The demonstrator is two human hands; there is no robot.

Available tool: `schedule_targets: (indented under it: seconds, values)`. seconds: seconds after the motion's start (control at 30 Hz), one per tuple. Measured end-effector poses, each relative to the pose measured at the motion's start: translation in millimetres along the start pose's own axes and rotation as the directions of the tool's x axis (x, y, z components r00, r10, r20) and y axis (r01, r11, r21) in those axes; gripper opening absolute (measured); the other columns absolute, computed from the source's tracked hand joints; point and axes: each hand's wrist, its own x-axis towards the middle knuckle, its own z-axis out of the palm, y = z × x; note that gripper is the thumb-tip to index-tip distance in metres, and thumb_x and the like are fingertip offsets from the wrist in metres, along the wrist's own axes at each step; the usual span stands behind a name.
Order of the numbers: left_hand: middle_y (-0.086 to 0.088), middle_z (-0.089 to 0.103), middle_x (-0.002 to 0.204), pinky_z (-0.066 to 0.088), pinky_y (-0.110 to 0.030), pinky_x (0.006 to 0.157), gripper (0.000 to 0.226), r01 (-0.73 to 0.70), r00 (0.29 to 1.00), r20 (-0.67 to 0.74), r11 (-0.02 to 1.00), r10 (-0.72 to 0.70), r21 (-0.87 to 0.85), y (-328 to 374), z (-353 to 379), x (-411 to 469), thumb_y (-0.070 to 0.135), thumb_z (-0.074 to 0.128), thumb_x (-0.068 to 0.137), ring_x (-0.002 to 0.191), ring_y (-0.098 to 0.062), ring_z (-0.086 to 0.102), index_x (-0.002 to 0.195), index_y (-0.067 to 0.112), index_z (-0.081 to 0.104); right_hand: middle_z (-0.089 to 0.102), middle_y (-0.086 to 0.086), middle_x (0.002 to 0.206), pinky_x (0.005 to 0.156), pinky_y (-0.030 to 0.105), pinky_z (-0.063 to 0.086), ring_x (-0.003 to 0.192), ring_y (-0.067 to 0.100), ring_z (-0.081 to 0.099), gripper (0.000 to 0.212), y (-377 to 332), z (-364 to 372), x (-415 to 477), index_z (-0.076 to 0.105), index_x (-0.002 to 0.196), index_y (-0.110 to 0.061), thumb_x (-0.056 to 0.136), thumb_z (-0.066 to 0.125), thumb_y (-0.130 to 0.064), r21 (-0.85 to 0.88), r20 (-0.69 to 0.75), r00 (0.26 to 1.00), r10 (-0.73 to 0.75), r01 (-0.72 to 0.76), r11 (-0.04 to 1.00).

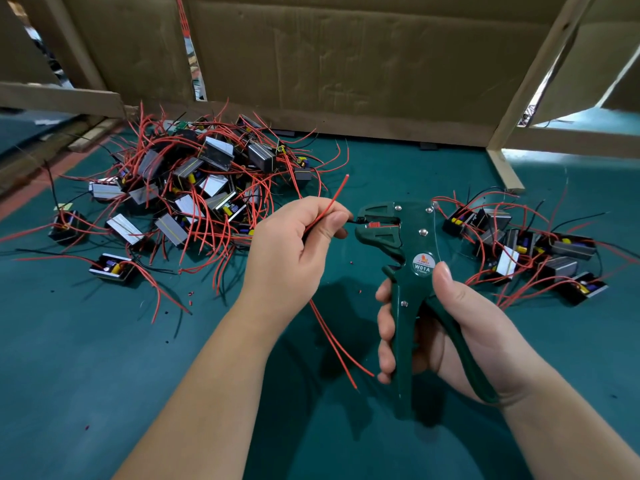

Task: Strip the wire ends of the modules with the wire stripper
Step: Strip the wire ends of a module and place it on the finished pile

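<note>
A teal-green mat (104,375) covered the bench, with brown cardboard sheets (346,64) and pale wooden battens (540,64) standing behind it. On the left lay a big tangled heap of small black-and-silver modules (194,181) trailing red leads, and a smaller batch of the same modules (526,251) sat well apart on the right. Between them, the left hand (294,254) pinched a few thin red wires (329,206) and one thin black wire (353,221) between its thumb and curled fingers. It was feeding the black wire's end into the head of the dark green plastic wire stripper (405,258). The right hand (450,327) was wrapped round both handles, thumb up by the round label, with the handles spread and not squeezed home. The module those wires belonged to was probably tucked under the left palm, though it could not be made out. For a clean strip, the black end wanted to sit straight and fully across the jaws. The red wires needed holding clear of the head. Then one firm, even squeeze would do it, with the left pinch steady so the wire could not slip back.
</note>
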Motion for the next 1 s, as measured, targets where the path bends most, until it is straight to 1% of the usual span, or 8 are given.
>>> schedule_targets:
  seconds: [0.17, 0.53, 0.67, 0.8, 0.87, 0.93, 0.97, 1.0]
  values:
    - [0.012, 0.059, 0.074, 0.040, -0.012, 0.072, 0.017, -0.055, 0.998, 0.004, 0.997, 0.055, 0.059, -0.9, 0.4, 0.4, 0.014, 0.049, 0.096, 0.074, 0.001, 0.054, 0.091, 0.025, 0.061, 0.061, 0.018, 0.079, 0.064, 0.048, 0.053, 0.062, 0.034, 0.062, 0.061, 1.5, -0.8, -0.4, 0.065, 0.099, -0.006, 0.070, 0.073, -0.060, 0.014, 0.027, 1.000, 0.003, -0.003, 1.000]
    - [0.004, 0.060, 0.076, 0.042, -0.014, 0.074, 0.020, -0.105, 0.994, -0.008, 0.990, 0.106, 0.093, -0.2, -0.7, 0.0, 0.012, 0.049, 0.096, 0.077, -0.001, 0.055, 0.095, 0.013, 0.069, 0.061, 0.017, 0.078, 0.063, 0.048, 0.053, 0.061, 0.034, 0.062, 0.060, 0.6, -1.7, -0.9, 0.066, 0.097, -0.008, 0.069, 0.074, -0.060, 0.006, 0.016, 1.000, -0.006, 0.006, 1.000]
    - [0.004, 0.061, 0.077, 0.042, -0.014, 0.075, 0.020, -0.108, 0.994, -0.014, 0.989, 0.110, 0.102, -0.7, -1.6, 0.9, 0.011, 0.049, 0.096, 0.077, 0.001, 0.055, 0.095, 0.011, 0.069, 0.061, 0.016, 0.073, 0.059, 0.047, 0.053, 0.056, 0.033, 0.061, 0.060, 0.2, 0.2, 0.8, 0.067, 0.092, -0.010, 0.065, 0.074, -0.063, -0.017, -0.022, 1.000, 0.001, -0.001, 1.000]
    - [0.010, 0.059, 0.077, 0.040, -0.011, 0.073, 0.019, -0.107, 0.994, 0.004, 0.989, 0.108, 0.098, -0.9, -0.6, 0.5, 0.013, 0.049, 0.096, 0.077, 0.002, 0.055, 0.096, 0.014, 0.068, 0.059, 0.016, 0.070, 0.055, 0.044, 0.052, 0.052, 0.032, 0.059, 0.061, 2.9, 3.2, 2.8, 0.067, 0.086, -0.011, 0.064, 0.071, -0.068, -0.021, -0.098, 0.995, -0.007, 0.005, 1.000]
    - [0.011, 0.055, 0.070, 0.040, -0.014, 0.066, 0.015, -0.064, 0.997, 0.038, 0.998, 0.063, 0.025, -0.4, 1.2, -1.0, 0.018, 0.049, 0.097, 0.070, -0.002, 0.054, 0.099, 0.025, 0.062, 0.058, 0.015, 0.067, 0.052, 0.043, 0.051, 0.049, 0.031, 0.057, 0.060, 6.0, 5.3, 4.1, 0.067, 0.081, -0.013, 0.070, 0.060, -0.071, -0.017, -0.188, 0.982, 0.002, -0.005, 1.000]
    - [0.001, 0.047, 0.065, 0.042, -0.026, 0.055, 0.007, 0.054, 0.993, 0.112, 0.991, -0.040, -0.119, 0.8, 2.8, -1.5, 0.032, 0.046, 0.096, 0.061, -0.015, 0.050, 0.097, 0.037, 0.051, 0.055, 0.013, 0.063, 0.048, 0.040, 0.049, 0.044, 0.029, 0.053, 0.057, 8.1, 7.3, 5.8, 0.065, 0.076, -0.014, 0.075, 0.050, -0.069, -0.013, -0.274, 0.962, 0.002, -0.005, 1.000]
    - [0.000, 0.044, 0.065, 0.041, -0.028, 0.050, 0.007, 0.124, 0.984, 0.154, 0.972, -0.094, -0.200, 1.7, 2.9, -1.5, 0.040, 0.042, 0.096, 0.060, -0.019, 0.048, 0.093, 0.038, 0.048, 0.052, 0.012, 0.061, 0.045, 0.036, 0.047, 0.041, 0.026, 0.049, 0.057, 8.5, 7.9, 6.6, 0.063, 0.075, -0.013, 0.074, 0.048, -0.068, -0.010, -0.312, 0.950, -0.008, 0.006, 1.000]
    - [0.003, 0.043, 0.066, 0.041, -0.026, 0.048, 0.016, 0.189, 0.971, 0.192, 0.945, -0.140, -0.266, 2.1, 3.8, -1.6, 0.045, 0.037, 0.096, 0.058, -0.016, 0.047, 0.089, 0.036, 0.049, 0.048, 0.010, 0.058, 0.043, 0.032, 0.045, 0.038, 0.024, 0.044, 0.056, 8.4, 7.6, 7.4, 0.061, 0.073, -0.013, 0.074, 0.049, -0.068, -0.005, -0.348, 0.937, -0.016, 0.016, 1.000]
